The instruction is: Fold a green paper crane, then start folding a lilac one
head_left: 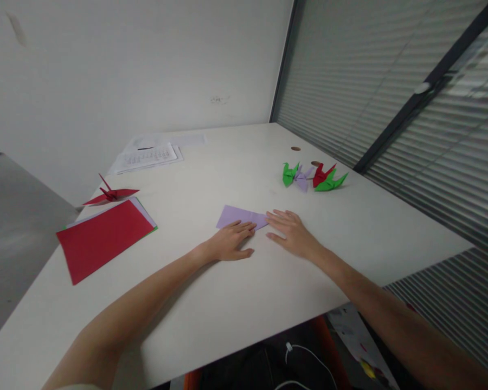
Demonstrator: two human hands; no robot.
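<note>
The left hand [230, 242] lies flat, fingers extended over the lower edge of the folded purple paper [236, 214]; the right hand [289, 230] is spread, gripping nothing, its fingertips at the paper's right end. Toward the body, the front edge of the white worktop [211, 309] runs well apart from both hands. A broad stretch separates the left hand from the stack of coloured sheets [106, 238] to its left, with a red paper crane [112, 194] just behind. Beyond the right hand stands a cluster of paper cranes [319, 176], near the window blinds [370, 70]. Printed pages [150, 156] lie far beyond the left hand, before a pale wall [166, 54].
</note>
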